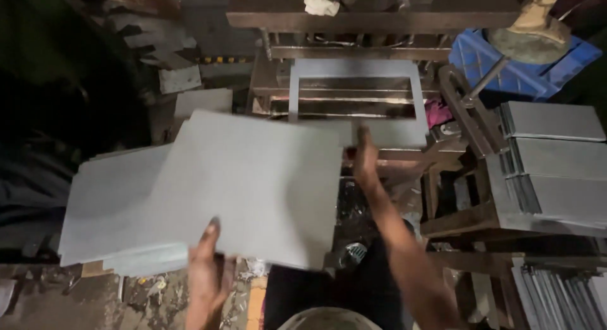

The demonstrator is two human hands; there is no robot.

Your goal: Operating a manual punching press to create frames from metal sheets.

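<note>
A big grey sheet, flat, smooth and matt like thin metal, fills the middle of the view. It is roughly rectangular, tilted so its long axis runs from lower left to upper right, with its far corner pointing at the press. It lies over a stack of like sheets at the left, whose edges show beneath it.

The press is a dark, grimy steel frame with shiny horizontal bars. A cut frame of the same grey metal, a rectangle with its middle gone, lies across the press bed, long axis left to right.

At the right, grey strips are piled in neat rectangular bundles on a rusty rack. Behind them sits a blue plastic crate.

The left hand is clamped on the sheet's near edge, thumb on top. The right hand grips the near edge of the cut frame, close beside the sheet's far corner. The hands are well apart.
</note>
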